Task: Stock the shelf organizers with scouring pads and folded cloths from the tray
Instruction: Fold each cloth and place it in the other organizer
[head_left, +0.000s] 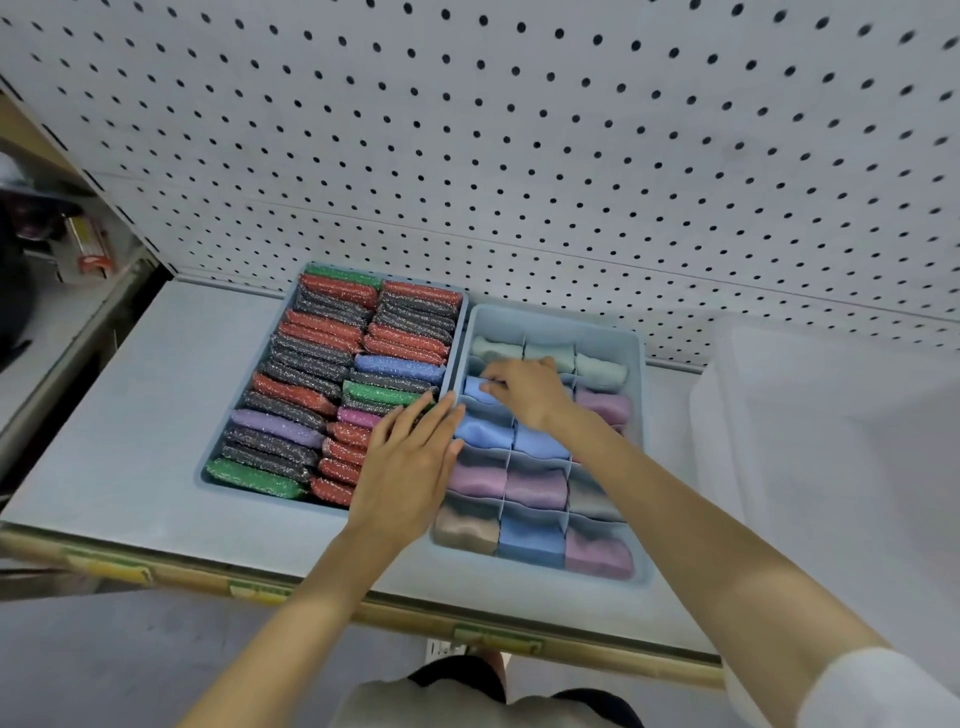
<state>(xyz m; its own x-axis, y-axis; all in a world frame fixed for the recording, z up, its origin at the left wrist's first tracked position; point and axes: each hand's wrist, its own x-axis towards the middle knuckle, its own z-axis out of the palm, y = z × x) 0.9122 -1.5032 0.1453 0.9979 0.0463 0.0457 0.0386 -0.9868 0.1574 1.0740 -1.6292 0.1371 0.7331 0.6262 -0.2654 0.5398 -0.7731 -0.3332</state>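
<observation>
At the near edge of the shelf, 2 bare forearms reach in. The left hand lies flat with fingers straight and close together, resting across the wall where the pad organizer meets the cloth organizer. It holds nothing. The scouring pads stand on edge in 2 columns, their long axes running left to right, packed front to back.

Farther in, the right hand curls its fingertips onto a blue cloth in the left compartment of the 2nd row from the back. The cloth's long axis also runs left to right. This hand hides the middle compartment there.

On the right a clear tray is cut off and too blurred to show its contents. The pegboard rises behind.
</observation>
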